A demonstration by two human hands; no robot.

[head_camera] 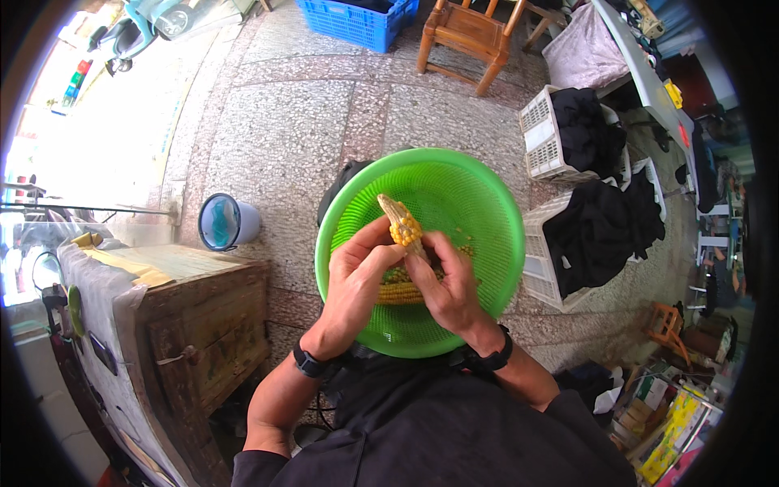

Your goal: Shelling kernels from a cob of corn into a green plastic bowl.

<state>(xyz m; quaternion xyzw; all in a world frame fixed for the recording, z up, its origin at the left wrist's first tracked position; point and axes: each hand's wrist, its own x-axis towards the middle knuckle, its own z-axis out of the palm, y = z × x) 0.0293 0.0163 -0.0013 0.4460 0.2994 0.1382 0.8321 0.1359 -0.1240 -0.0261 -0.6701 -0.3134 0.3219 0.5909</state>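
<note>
Both hands grip one corn cob (404, 224) above a green plastic mesh basket (327, 255). The cob's upper end is bare, and a patch of yellow kernels clings to its middle. My left hand (363, 274) holds it from the left, thumb against the kernels. On the other side, my right hand (447, 283) pinches the lower part between thumb and fingers, which hide some of it. Below the hands, a second cob (400, 293), covered in kernels, lies in the basket. Loose kernels (465, 250) are scattered around it, partly hidden by my hands.
A wooden cabinet (207, 341) stands at left, with a small bucket (243, 221) beyond it. On the right are two plastic crates (541, 137) of black cloth (602, 234). A wooden chair (468, 36) and a blue crate (359, 24) stand ahead on the floor.
</note>
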